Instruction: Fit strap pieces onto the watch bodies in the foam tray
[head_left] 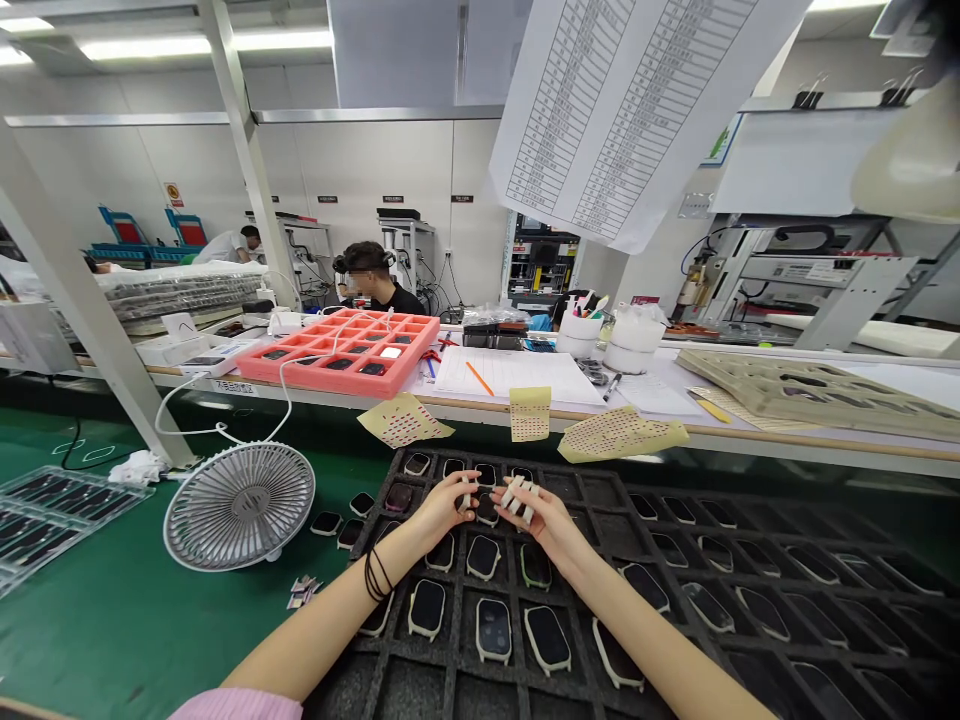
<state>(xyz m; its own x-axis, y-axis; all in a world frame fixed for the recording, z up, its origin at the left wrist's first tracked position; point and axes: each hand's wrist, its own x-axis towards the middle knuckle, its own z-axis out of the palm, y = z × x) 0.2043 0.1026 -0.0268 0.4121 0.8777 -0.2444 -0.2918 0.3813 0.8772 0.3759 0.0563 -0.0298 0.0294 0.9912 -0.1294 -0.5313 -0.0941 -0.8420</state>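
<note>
- Two bare hands work above a black foam tray (624,540) of watch cases (493,630), in the centre foreground.
- The left hand (450,503) has its fingertips pinched together on one small pale piece (466,492); exactly what it is, is too small to tell.
- The right hand (544,515) is closed on a cluster of pale blocks (517,498), at least three, just beside the left fingertips.
- At least six watch cases lie in pockets below the hands, one with a green rim; the two forearms (330,625) cover others, so the full count cannot be told.
- A second black tray (780,520), right of the first, holds more watch cases in rows.
- Three dark watch pieces (326,523) lie on the green surface at left, near one small heap of scraps (304,592) and one grey fan (247,505).
- Three yellow dotted sheets (530,414) hang from the shelf edge (472,408), just beyond the tray.
- On the shelf: one coral foam tray (322,378), one orange pen (478,378), two white tubs (579,332).
- One large printed sheet (607,120) hangs overhead, blocking part of the room.
- Two other people (405,298) are in the background.
</note>
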